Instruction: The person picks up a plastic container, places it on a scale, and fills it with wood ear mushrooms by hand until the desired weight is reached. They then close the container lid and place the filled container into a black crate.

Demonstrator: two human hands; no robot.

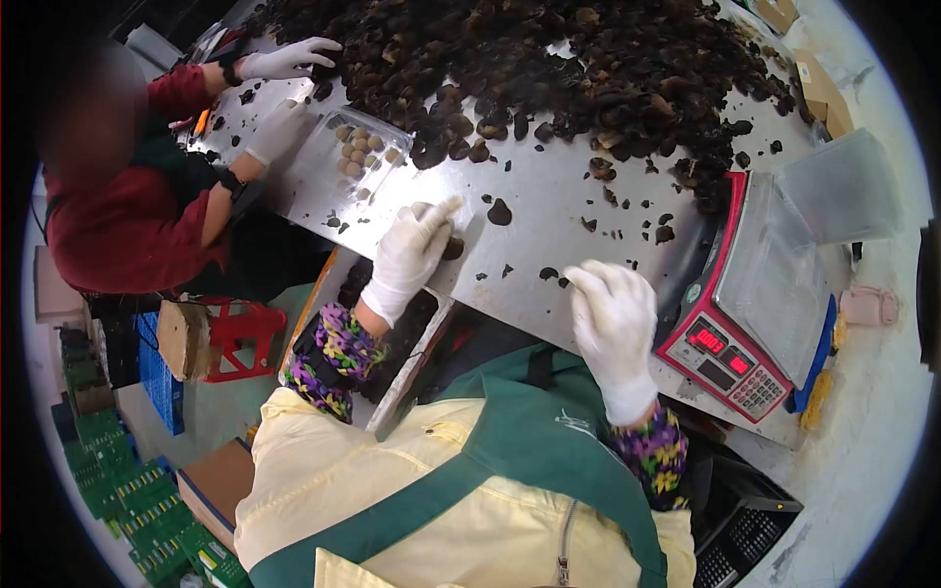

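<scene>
White gloves cover both of my hands. My left hand (405,263) is over the near edge of the metal table (534,240), its fingers bent and drawn together. A brown piece of wood ear mushroom (453,249) shows at its inner side, apparently in its grip. My right hand (616,328) hangs above the table edge left of the scale, fingers loosely curved and slightly apart, with nothing visible in them. A small dark mushroom piece (548,273) lies on the metal just left of its fingertips. The palm side of both hands is hidden.
A large heap of dark wood ear mushrooms (559,69) covers the far table. A red digital scale (720,358) with a clear tray (774,265) stands right. Left, a co-worker's gloved hands (279,132) are near a clear box (338,132) of round tan items. A dark-filled crate (436,318) sits below.
</scene>
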